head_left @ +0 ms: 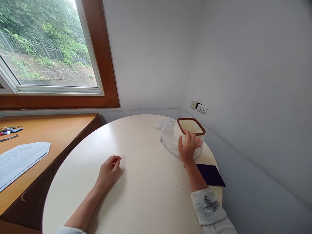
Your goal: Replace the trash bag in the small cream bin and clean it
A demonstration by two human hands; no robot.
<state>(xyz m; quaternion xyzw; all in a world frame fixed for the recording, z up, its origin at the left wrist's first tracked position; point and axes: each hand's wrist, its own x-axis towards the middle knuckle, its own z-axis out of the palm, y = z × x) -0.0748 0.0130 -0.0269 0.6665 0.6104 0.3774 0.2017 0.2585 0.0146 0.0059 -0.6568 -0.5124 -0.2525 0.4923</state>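
Note:
My left hand rests on the round cream table, its fingers loosely curled together with nothing visible in them. At the table's far right stands a small square bin with a brown rim and a whitish body. My right hand is at its near side, thumb and fingers apart, one fingertip at the front rim. Whether it presses on the bin is hard to see. A thin translucent plastic bag spreads out left of the bin. Close to my right forearm lies a dark purple cloth.
A brown wooden desk stands at the left, holding papers, a pen and small items. Behind the table are a wood-framed window and grey-white walls, with a socket near the corner.

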